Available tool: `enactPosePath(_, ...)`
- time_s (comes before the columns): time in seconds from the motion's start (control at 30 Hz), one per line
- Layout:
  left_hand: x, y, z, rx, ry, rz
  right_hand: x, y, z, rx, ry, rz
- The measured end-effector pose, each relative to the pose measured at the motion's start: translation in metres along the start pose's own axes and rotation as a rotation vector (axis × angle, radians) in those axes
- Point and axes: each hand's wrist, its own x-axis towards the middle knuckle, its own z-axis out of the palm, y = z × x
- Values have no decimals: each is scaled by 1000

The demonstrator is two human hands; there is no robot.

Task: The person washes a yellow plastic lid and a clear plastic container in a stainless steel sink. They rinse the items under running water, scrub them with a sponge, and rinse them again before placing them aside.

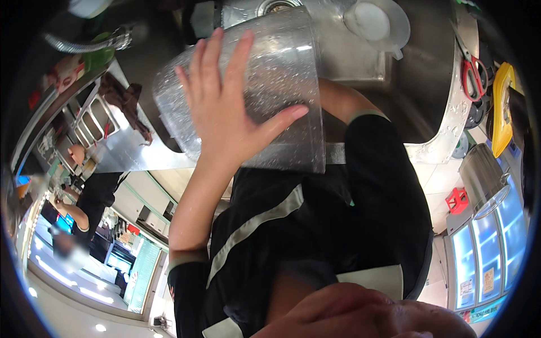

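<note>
A left hand (225,112) presses flat, fingers spread, against the side of one large clear plastic container (270,73), its wall beaded with water droplets, held over the near edge of a steel sink (428,96). The right hand is hidden behind the container; its grip cannot be told. One round white lid (375,22) lies in the basin, and one pair of red-handled scissors (472,67) rests on the sink's right rim.

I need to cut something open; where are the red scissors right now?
In the head view the scissors lie at the upper right, on the rim of the sink, beside a yellow tool.
</note>
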Motion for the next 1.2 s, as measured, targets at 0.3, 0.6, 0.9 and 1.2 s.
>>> enactPosePath(0.3,-2,-7,8,7,17,133,-20,49,-39,-524,-109,152)
enactPosePath(0.6,9,-2,12,-27,8,124,-53,-1,19,364,-330,632)
enactPosePath(0.9,7,-4,12,49,-23,117,49,-149,-22,1107,-357,262)
enactPosePath(1.2,6,-3,11,16,-11,124,-85,-70,-28,906,-138,307)
